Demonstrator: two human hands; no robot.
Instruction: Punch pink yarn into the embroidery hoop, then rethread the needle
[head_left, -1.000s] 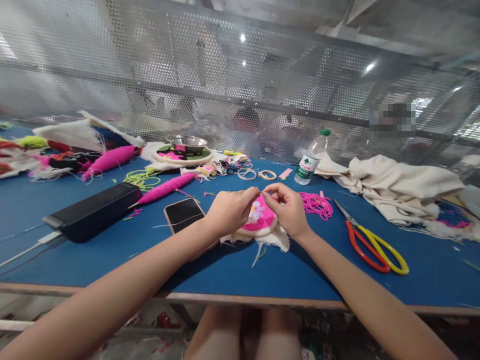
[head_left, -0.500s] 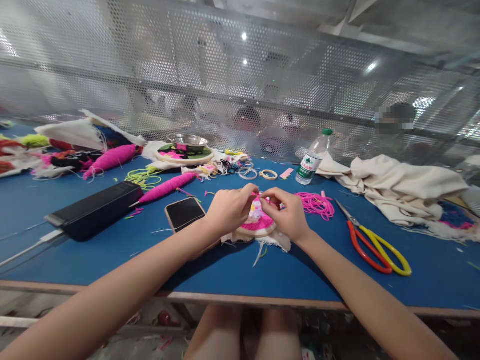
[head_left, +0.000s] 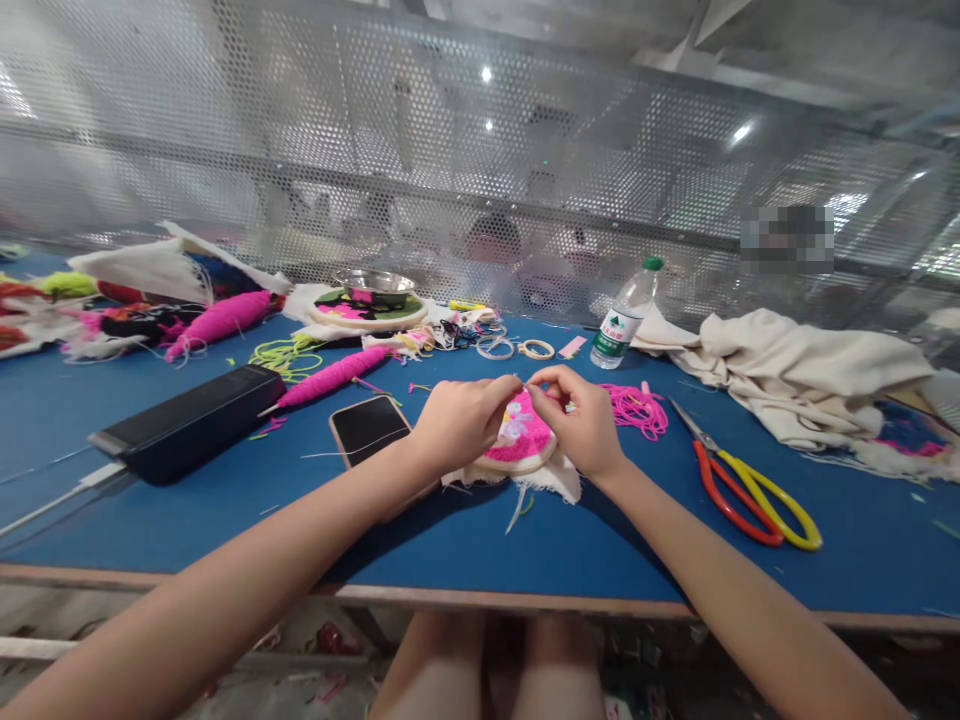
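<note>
A round embroidery hoop (head_left: 517,463) with pink and white stitching lies on the table in front of me, its frayed cloth edge hanging out toward me. Over its left side is my left hand (head_left: 469,418), thumb and forefinger pinched together. My right hand (head_left: 579,420) is above the right side, also pinching, and the two sets of fingertips nearly meet above the far part of the hoop. Whatever lies between the fingertips is too small to make out. Pink yarn (head_left: 636,410) is heaped just beyond my right hand. Left of my left hand rests a phone (head_left: 367,430).
Scissors (head_left: 739,490) with red and yellow handles lie at right, near a water bottle (head_left: 619,318) and crumpled cream cloth (head_left: 795,370). A black power bank (head_left: 195,420), a pink yarn bobbin (head_left: 334,376) and a metal bowl (head_left: 375,288) on another hoop are left. Perforated metal screen (head_left: 420,150) stands behind.
My hands have shifted slightly, the right fingers lifting a little and moving right. More of the pink stitching shows between them. The hoop stays in place.
</note>
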